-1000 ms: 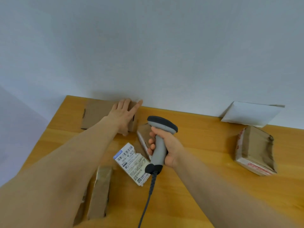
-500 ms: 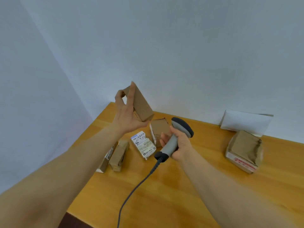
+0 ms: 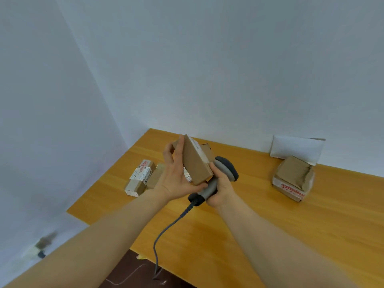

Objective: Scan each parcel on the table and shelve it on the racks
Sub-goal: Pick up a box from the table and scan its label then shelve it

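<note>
My left hand (image 3: pixel 176 179) pinches a small cardboard parcel (image 3: pixel 194 161) on edge above the wooden table (image 3: pixel 259 221), thumb on the far end and fingers under the near one. My right hand (image 3: pixel 221 188) is wrapped around the grey handheld scanner (image 3: pixel 218 177), its head just right of the parcel, almost touching. To scan well, I should turn the white label on the parcel's far-right face squarely toward the scanner window, back the scanner off slightly, and keep both steady. On the table, a labelled box (image 3: pixel 140 177) left shows printed lines and a barcode too small to read; the crumpled parcel (image 3: pixel 294 177) right carries red tape lettering, also illegible.
</note>
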`<state>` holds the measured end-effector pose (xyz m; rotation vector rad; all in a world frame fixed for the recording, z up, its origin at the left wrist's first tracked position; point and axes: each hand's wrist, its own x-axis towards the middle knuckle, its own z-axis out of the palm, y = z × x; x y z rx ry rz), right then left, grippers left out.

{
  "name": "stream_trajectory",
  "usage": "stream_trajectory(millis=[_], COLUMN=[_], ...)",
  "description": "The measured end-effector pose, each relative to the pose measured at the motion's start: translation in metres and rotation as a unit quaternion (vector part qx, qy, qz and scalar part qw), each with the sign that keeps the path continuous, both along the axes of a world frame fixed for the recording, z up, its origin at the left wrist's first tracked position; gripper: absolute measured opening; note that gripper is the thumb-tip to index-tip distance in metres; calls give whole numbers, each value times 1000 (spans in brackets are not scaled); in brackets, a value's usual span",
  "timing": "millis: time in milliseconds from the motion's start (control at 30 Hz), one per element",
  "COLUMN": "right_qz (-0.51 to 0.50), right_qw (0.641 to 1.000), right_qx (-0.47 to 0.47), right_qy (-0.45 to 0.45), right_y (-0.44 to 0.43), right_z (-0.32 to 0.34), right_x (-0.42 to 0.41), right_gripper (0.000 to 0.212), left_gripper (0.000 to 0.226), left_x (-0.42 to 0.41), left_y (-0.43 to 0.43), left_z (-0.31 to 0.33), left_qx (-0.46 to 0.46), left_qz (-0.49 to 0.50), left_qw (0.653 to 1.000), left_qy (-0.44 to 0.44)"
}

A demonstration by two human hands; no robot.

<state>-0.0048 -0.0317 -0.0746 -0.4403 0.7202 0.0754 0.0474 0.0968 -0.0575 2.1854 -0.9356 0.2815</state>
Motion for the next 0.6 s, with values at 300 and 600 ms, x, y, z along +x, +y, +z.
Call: stream_trajectory(millis=[300, 600], right_qz=[-112, -121], right_qw=[988, 974], right_qx=[-100, -182], right_qy=[-23, -51], right_y=[-1, 8], right_z=[5, 15], right_x=[-6, -22], right_gripper=[79, 34], left_gripper=[79, 41], left_x=[-18, -22], left_y=[23, 38], left_z=[32, 37], left_qx=[-235, -266], left_qz=[73, 60], left_qw=[886, 769], left_qy=[392, 578])
